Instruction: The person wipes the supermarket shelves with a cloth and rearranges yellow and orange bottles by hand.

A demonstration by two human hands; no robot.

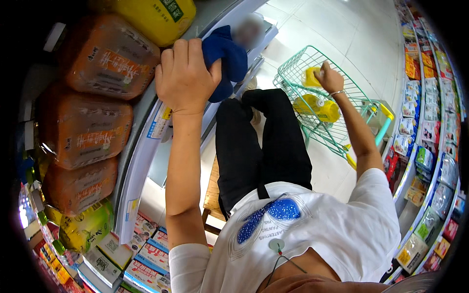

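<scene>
Cart [359, 86]: two yellow bottles [328, 112] already inside. Right hand [331, 79] over the cart, fingers bent beside a third yellow item [311, 77]; pinching or not, cannot tell. Left of cart: left hand [186, 78], fingers pressed together, bunching blue cloth [227, 61]; orange packs [87, 128] remain shelved. Amount left unclear.

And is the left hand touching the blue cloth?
Touching: the head view shows the left hand curled against the blue cloth, its thumb lying over the cloth's edge with no gap.
</scene>
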